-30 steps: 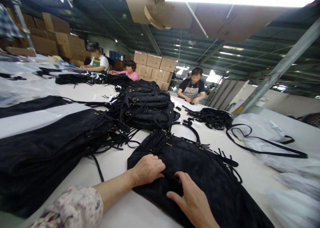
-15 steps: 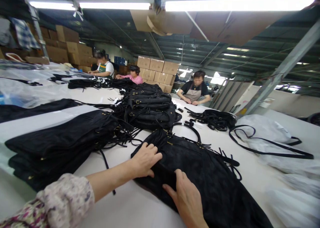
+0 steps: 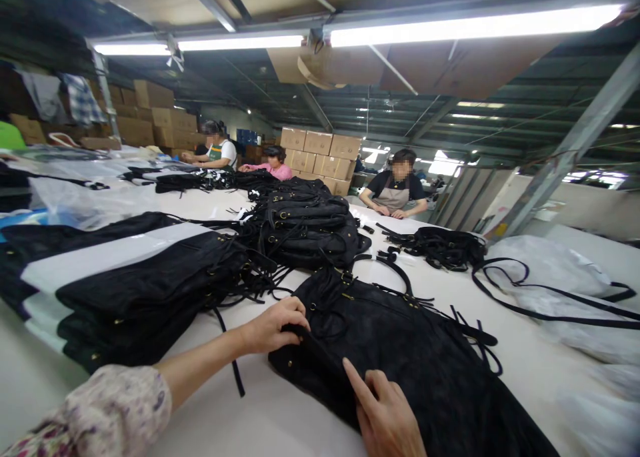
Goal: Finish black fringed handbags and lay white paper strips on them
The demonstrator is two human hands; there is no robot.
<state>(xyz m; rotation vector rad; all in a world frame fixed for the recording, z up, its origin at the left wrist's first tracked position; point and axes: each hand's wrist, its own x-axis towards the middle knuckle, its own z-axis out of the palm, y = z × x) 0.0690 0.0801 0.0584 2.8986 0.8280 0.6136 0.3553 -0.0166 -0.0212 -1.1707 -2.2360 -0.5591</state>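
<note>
two hands are on the same bag: the left hand has its fingers bent over a fold of the black fringed handbag at nine o'clock, thumb tucked against them, so it pinches the soft edge; the right hand, at six o'clock, lays a straightened index finger along the panel with the other fingers curled in, its thumb hidden, so i cannot tell whether it grips anything. the handbag lies flat on the white table, close to the person, its carry handle arching at twelve and its tassels hanging out at three. by its slack folds i judge it soft and limp, fairly light for its size, not fragile, with a matte face that should not slip much; whether it is real leather i cannot tell. lifted by one edge it would probably sag, so a fold of body panel on each side, or the root of the handle, looks the safest hold, while the thin tassels would likely snag or tug. further out, a stack of folded handbags with white sheets between stands at ten, a heap of black bags at eleven, a bundle of black straps at one, and clear plastic bags at two, a long strap looped over them.
</note>
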